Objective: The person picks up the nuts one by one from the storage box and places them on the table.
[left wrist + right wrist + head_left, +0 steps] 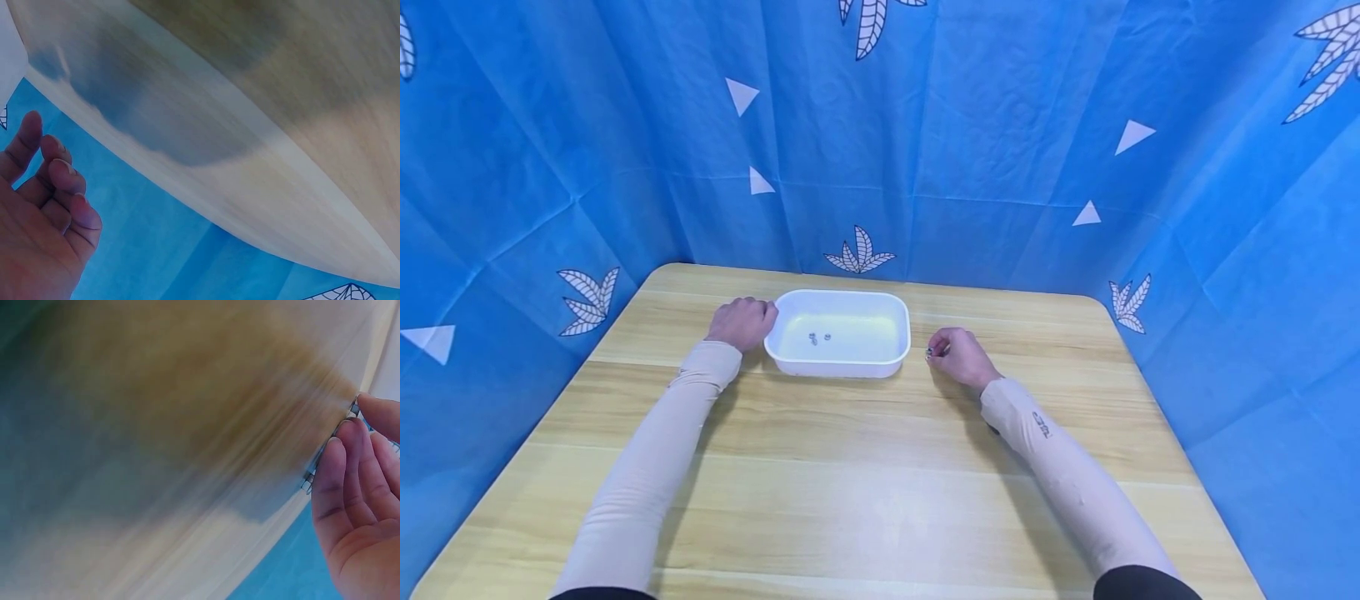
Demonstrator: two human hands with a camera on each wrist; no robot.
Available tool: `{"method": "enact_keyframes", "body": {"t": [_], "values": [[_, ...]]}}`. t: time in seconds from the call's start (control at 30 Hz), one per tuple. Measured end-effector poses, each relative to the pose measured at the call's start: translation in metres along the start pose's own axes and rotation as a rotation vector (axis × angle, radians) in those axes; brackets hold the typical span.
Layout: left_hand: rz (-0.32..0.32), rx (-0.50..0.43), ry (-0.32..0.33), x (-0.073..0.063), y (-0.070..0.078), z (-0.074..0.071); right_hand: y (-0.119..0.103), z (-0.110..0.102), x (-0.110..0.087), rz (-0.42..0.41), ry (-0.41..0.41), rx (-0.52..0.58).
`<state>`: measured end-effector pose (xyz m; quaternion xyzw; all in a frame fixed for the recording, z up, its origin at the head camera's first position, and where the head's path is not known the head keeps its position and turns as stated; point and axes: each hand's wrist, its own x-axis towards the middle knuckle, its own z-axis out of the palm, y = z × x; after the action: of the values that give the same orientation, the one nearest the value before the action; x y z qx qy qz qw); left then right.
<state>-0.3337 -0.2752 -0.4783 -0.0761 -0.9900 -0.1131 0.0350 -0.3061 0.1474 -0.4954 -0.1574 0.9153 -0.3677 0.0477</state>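
A white plastic basin (842,368) stands near the back of the table, with a few small silvery metal pieces (827,337) on its floor. At the basin's left rim is my left hand (742,323). Its fingers are loosely bent in the left wrist view, with nothing seen between them. Right of the basin, my right hand (962,357) is low over the table and pinches a small shiny metal piece (354,411) between thumb and fingertips. Another metal bit (306,484) shows beside the fingers. Their exact kind is too small to tell.
The light wooden table (850,483) has rounded back corners. A blue curtain (1000,150) with white leaves and triangles hangs behind it and along both sides.
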Motion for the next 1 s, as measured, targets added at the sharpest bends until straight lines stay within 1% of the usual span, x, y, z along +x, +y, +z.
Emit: {"method": "enact_keyframes", "body": {"t": [0.17, 0.33, 0.5, 0.6, 0.77, 0.9, 1.0], "values": [[-0.003, 0.000, -0.010, -0.001, 0.000, 0.000, 0.002, 0.000, -0.001, -0.012, 0.001, 0.004], [-0.006, -0.004, -0.020, 0.000, 0.000, 0.000, 0.005, -0.004, -0.002, -0.024, 0.000, 0.014], [0.000, -0.003, -0.006, 0.002, -0.001, 0.001, 0.002, -0.016, -0.001, -0.011, 0.040, 0.011], [0.003, -0.003, -0.003, 0.002, -0.003, 0.000, -0.005, -0.023, 0.001, -0.009, 0.070, 0.010], [0.002, 0.000, -0.018, 0.003, -0.004, 0.000, -0.024, -0.031, 0.007, -0.027, 0.094, 0.026], [0.005, -0.005, -0.017, 0.003, -0.003, 0.001, -0.041, -0.031, 0.015, -0.046, 0.111, 0.045], [0.005, -0.014, -0.003, 0.003, -0.003, 0.001, -0.055, -0.026, 0.020, -0.066, 0.103, 0.080]]}}
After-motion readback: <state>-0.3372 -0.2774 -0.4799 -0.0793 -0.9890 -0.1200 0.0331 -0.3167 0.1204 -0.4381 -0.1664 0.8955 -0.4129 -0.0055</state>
